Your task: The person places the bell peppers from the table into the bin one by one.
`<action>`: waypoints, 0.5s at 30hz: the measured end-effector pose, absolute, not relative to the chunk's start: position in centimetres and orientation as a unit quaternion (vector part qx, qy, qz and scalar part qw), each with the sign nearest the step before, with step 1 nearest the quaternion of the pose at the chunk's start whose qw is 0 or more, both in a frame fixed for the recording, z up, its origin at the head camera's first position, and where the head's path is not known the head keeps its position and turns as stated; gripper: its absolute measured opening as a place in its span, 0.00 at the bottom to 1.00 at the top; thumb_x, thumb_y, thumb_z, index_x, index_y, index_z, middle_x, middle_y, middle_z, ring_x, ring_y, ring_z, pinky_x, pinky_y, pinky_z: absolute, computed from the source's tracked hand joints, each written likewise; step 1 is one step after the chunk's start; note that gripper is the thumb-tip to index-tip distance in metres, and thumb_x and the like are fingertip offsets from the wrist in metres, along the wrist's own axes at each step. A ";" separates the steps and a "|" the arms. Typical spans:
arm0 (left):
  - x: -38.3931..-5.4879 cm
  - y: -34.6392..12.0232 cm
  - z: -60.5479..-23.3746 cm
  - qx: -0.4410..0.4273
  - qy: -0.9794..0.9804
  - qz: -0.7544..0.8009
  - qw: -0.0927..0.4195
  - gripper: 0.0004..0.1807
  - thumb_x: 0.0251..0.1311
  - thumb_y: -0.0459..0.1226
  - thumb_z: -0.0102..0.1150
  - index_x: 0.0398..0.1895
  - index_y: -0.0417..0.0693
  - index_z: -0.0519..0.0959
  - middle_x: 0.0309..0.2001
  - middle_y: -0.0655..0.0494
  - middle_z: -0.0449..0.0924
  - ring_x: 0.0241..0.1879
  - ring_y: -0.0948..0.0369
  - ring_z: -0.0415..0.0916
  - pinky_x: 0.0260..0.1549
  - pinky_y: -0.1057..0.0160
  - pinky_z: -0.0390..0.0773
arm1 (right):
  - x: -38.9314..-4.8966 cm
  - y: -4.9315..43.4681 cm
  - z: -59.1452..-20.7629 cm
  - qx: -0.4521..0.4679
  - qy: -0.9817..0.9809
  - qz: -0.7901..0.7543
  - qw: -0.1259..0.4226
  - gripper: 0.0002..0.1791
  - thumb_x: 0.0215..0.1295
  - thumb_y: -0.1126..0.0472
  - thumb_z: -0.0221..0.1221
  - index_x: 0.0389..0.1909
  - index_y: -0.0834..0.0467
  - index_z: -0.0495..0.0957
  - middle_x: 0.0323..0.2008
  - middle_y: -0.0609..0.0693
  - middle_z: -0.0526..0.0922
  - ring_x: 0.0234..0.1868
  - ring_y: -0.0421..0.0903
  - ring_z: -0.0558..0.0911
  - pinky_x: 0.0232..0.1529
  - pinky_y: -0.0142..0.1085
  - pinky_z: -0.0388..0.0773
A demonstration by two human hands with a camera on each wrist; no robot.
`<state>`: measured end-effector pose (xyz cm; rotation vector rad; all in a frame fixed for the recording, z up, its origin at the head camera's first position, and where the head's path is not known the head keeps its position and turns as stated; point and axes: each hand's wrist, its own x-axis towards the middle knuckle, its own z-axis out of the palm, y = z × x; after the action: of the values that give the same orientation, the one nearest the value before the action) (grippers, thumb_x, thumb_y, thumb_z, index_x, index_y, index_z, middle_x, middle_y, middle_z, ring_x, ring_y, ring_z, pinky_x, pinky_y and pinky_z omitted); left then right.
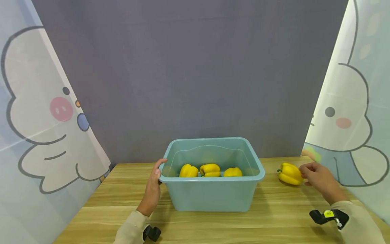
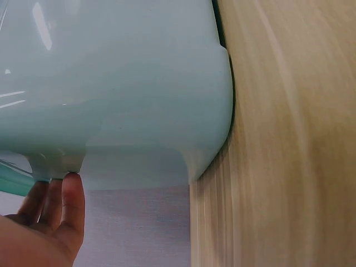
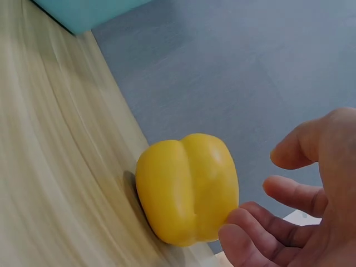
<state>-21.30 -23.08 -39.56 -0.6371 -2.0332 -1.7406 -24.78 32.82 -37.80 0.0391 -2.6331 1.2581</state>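
A pale blue-green plastic bin [image 1: 213,195] stands on the wooden table with several yellow bell peppers [image 1: 210,170] inside. My left hand [image 1: 152,186] is at its left side, one finger at the rim; in the left wrist view the fingertips [image 2: 71,179] touch the outer wall below the rim. To the right of the bin, another yellow bell pepper [image 1: 290,174] lies on its side, stem toward the bin. Beside its right end is my right hand [image 1: 320,179], holding nothing. In the right wrist view its loosely bent fingers [image 3: 236,236] are right at the bell pepper [image 3: 186,192].
A wooden table [image 1: 128,189] carries everything. Behind the bin hangs a plain grey cloth [image 1: 195,78], reaching down to the table's back edge. Cartoon-printed curtains flank it, one on the left [image 1: 45,118] and one on the right [image 1: 344,128].
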 end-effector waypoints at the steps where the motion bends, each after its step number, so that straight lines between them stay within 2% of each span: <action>1: -21.3 -23.1 -39.6 -0.226 -0.725 -0.622 0.193 0.28 0.79 0.49 0.23 0.74 0.49 0.59 0.53 0.32 0.69 0.51 0.35 0.68 0.51 0.51 0.68 | -24.8 32.8 -37.9 0.012 -0.897 0.429 0.109 0.34 0.79 0.46 0.44 0.60 0.78 0.64 0.55 0.76 0.71 0.49 0.64 0.79 0.37 0.40 0.83; 5: -21.4 -23.1 -39.7 -0.224 -0.724 -0.624 0.192 0.29 0.78 0.50 0.24 0.74 0.49 0.59 0.54 0.33 0.69 0.52 0.34 0.68 0.51 0.52 0.69 | -24.9 33.0 -38.1 0.005 -0.898 0.426 0.107 0.35 0.79 0.46 0.44 0.61 0.79 0.62 0.57 0.79 0.69 0.51 0.68 0.78 0.37 0.41 0.83; 15: -21.3 -23.1 -39.8 -0.222 -0.725 -0.622 0.194 0.29 0.78 0.50 0.24 0.74 0.50 0.59 0.52 0.32 0.69 0.51 0.34 0.68 0.51 0.50 0.68 | -25.1 33.2 -38.5 -0.003 -0.903 0.415 0.112 0.33 0.77 0.50 0.46 0.61 0.80 0.61 0.55 0.81 0.69 0.46 0.66 0.81 0.37 0.44 0.83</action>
<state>-21.34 -23.13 -39.76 -0.6232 -2.0340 -1.7439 -25.10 33.22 -38.51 -0.0079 -2.6501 1.2189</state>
